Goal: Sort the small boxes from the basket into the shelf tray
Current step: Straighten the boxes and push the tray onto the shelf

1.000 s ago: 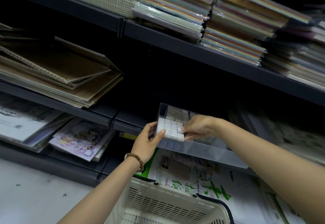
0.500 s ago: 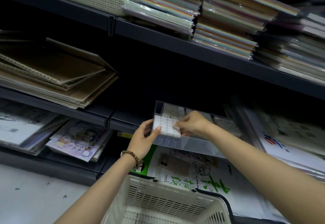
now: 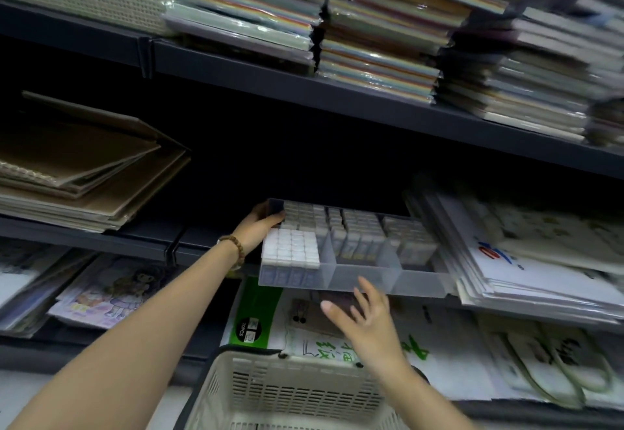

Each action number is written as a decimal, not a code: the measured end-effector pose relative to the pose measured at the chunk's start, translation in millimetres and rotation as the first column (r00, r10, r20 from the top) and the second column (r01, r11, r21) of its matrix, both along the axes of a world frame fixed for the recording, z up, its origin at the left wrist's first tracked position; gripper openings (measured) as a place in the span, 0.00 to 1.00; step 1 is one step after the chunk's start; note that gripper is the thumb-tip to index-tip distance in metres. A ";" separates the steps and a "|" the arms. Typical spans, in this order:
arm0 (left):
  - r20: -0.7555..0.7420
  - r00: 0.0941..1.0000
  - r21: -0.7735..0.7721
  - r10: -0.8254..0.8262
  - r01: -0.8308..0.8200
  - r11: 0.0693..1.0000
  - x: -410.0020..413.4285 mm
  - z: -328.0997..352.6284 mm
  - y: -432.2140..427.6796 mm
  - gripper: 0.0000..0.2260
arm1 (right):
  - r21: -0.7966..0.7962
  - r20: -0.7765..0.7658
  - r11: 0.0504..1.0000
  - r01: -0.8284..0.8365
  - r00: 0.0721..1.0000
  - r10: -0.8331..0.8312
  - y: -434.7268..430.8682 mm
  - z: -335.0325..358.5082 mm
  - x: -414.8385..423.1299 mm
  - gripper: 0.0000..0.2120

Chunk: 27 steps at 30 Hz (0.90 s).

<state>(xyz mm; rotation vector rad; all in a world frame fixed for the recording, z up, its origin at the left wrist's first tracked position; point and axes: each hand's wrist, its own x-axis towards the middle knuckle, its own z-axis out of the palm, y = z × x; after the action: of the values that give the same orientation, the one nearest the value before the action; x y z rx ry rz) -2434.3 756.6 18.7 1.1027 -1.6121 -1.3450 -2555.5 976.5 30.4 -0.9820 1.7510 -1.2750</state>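
left hand (image 3: 256,227): your fingers curl over the left wall of the shelf tray (image 3: 371,281) near its far corner, so you are grasping the tray; a bead bracelet (image 3: 233,244) sits on that wrist.
right hand (image 3: 366,321): released, fingers spread and straight, holding nothing; it hangs just below the tray's front wall and above the basket (image 3: 287,392), touching neither.
shelf tray: clear plastic, on the middle shelf at its front edge; the long axis runs left to right along the shelf, and dividers running front to back split it into three compartments.
small boxes (image 3: 291,251): packed on end in tight rows, tops facing up; a white block fills the front of the left compartment, with greyer ones behind it and in the middle and right compartments. the front strip of the middle and right compartments is bare.
basket: cream slatted plastic with a dark rim, right below your hands; what it holds is too blurred to tell.
around: brown notebooks (image 3: 84,166) left of the tray, white printed bags (image 3: 523,260) just beside its right end, a green-and-white pack (image 3: 256,314) on the shelf beneath, coloured paper stacks (image 3: 371,41) on the shelf above.
in the way: the upper shelf overhangs the back of the tray.
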 end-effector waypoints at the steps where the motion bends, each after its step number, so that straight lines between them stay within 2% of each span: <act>1: 0.036 0.999 -0.019 0.008 -0.007 1.000 0.3 -0.9 0.7 0.24 | -0.028 -0.017 0.999 -0.023 1.000 0.022 -0.5 -3.6 5.3 0.45; 5: 0.179 0.980 -0.170 0.086 -0.056 0.984 11.3 -6.4 20.7 0.19 | -0.018 -0.066 0.997 -0.079 0.995 0.077 -0.5 -12.0 16.7 0.62; 7: 0.246 0.958 -0.280 0.146 -0.074 0.957 20.5 -8.6 33.8 0.21 | -0.014 -0.149 0.996 -0.086 0.985 0.083 1.7 -14.0 13.5 0.65; 9: 0.287 0.933 -0.323 0.218 -0.120 0.939 29.7 -8.0 49.6 0.24 | 0.011 -0.206 0.995 -0.098 0.974 0.099 1.2 -11.4 5.8 0.67; 12: 0.286 0.924 -0.331 0.254 -0.154 0.931 40.8 -8.5 78.7 0.28 | 0.064 -0.175 0.988 -0.141 0.973 0.151 -8.2 -3.5 -8.3 0.67; 14: 0.272 0.925 -0.298 0.264 -0.180 0.938 45.1 -9.1 98.5 0.31 | 0.014 -0.109 0.982 -0.187 0.976 0.187 -18.0 -0.1 -20.4 0.60; 16: 0.278 0.916 -0.288 0.288 -0.207 0.935 44.1 -7.8 117.9 0.34 | -0.068 -0.072 0.974 -0.218 0.974 0.213 -24.0 2.6 -34.2 0.47; 19: 0.293 0.910 -0.324 0.294 -0.195 0.926 30.1 -8.3 145.4 0.32 | -0.115 0.010 0.984 -0.134 0.991 0.136 -22.2 9.6 -54.2 0.31; 21: 0.284 0.922 -0.309 0.262 -0.171 0.936 19.1 -7.6 160.8 0.33 | -0.122 0.040 0.992 -0.044 0.998 0.049 -16.1 13.9 -60.7 0.25; 23: 0.225 0.961 -0.197 0.158 -0.114 0.974 10.0 -4.4 173.9 0.34 | -0.122 0.012 0.990 0.072 0.997 -0.071 -9.0 10.6 -62.3 0.29; 25: 0.137 0.990 -0.085 0.023 -0.012 0.996 0.8 1.3 178.9 0.33 | -0.132 -0.012 0.971 0.197 0.980 -0.201 -1.0 4.2 -57.1 0.39; 27: 0.095 0.995 -0.102 -0.008 0.018 0.995 -8.2 7.6 166.7 0.30 | -0.136 0.012 0.956 0.262 0.965 -0.263 3.2 2.1 -45.7 0.50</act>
<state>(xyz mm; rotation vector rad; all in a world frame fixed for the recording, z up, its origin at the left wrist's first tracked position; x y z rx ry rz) -2442.5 923.3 26.3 1.1103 -1.7400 -1.2192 -2601.2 979.7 32.6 -0.8479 1.8656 -1.5781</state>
